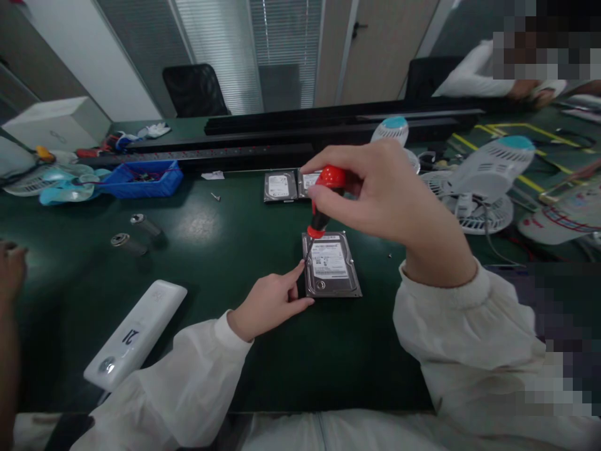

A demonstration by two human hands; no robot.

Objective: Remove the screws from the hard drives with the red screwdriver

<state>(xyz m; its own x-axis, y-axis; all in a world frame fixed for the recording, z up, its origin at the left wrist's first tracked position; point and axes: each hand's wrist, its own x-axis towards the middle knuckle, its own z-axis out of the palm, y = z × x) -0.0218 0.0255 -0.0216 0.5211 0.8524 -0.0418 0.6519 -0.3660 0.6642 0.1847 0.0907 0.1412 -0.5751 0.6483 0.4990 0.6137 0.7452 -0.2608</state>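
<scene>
A hard drive with a white label lies flat on the green table, label side up. My right hand grips a red and black screwdriver from above, its handle tilted and its thin shaft pointing down at the drive's left edge. Whether the tip sits in a screw is too small to tell. My left hand rests at the drive's left side; index finger and thumb are stretched apart, the fingertip near the screwdriver tip, the thumb by the lower left corner. Two more hard drives stand behind, one label plain, the other partly covered by my right hand.
At left are a white device marked 21, two metal cylinders and a blue bin. White fans stand at right. A long black rail crosses the back. Another person's hand shows at far left; a person sits across at upper right.
</scene>
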